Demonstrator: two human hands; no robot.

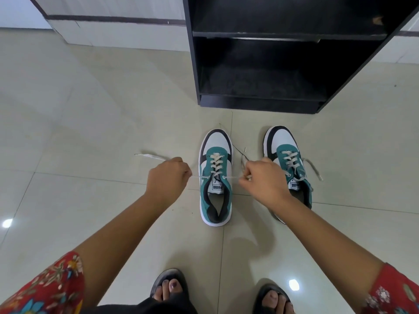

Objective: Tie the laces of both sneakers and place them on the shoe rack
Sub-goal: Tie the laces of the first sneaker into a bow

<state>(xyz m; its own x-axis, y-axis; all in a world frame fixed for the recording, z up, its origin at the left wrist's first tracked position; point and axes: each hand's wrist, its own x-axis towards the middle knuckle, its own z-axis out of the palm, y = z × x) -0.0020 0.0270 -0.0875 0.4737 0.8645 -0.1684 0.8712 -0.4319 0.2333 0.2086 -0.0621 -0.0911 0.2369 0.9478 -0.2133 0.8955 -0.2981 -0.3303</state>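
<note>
Two teal, white and black sneakers stand on the tiled floor, toes pointing at the rack. The left sneaker (pixel 215 175) sits between my hands. My left hand (pixel 167 177) is closed on its left lace end (pixel 150 156), pulled taut out to the left. My right hand (pixel 264 181) grips the other lace end (pixel 243 158), stretched to the right. The right sneaker (pixel 289 162) stands just beyond my right hand, partly hidden by it, its laces lying loose. The black shoe rack (pixel 283 103) stands behind the sneakers with dark bare shelves.
My feet in black sandals (pixel 170 288) are at the bottom edge. A white wall base with a dark stripe (pixel 113 19) runs along the far left. Pale floor tiles (pixel 90 109) spread to the left of the rack.
</note>
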